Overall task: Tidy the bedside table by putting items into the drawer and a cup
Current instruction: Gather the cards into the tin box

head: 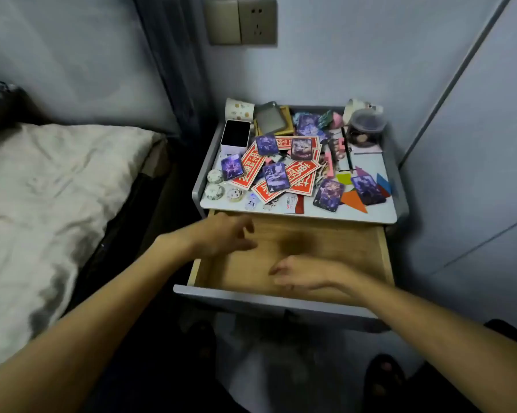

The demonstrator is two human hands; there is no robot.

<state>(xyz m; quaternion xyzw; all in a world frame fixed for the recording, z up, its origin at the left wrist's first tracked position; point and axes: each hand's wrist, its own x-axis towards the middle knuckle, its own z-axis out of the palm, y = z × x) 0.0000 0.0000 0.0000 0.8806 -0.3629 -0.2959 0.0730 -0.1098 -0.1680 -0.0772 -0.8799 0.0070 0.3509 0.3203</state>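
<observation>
The bedside table (379,214) is littered with purple cards (275,176), red paper slips (302,171), coloured flat shapes (354,201), a pencil (348,155) and small round tokens (214,192). A patterned paper cup (239,110) lies at the back left, another cup (357,105) at the back right. Below the top, the wooden drawer (325,242) is pulled out with nothing in it. My left hand (221,238) hovers over the drawer's left part, fingers loosely curled and holding nothing. My right hand (302,274) hangs over the drawer's front, fingers relaxed, also holding nothing.
A white box with a dark top (235,137) and a framed tray (270,119) stand at the back left, a clear lidded jar (366,126) at the back right. A bed with a pale pillow (42,198) lies to the left. Walls close in behind and right.
</observation>
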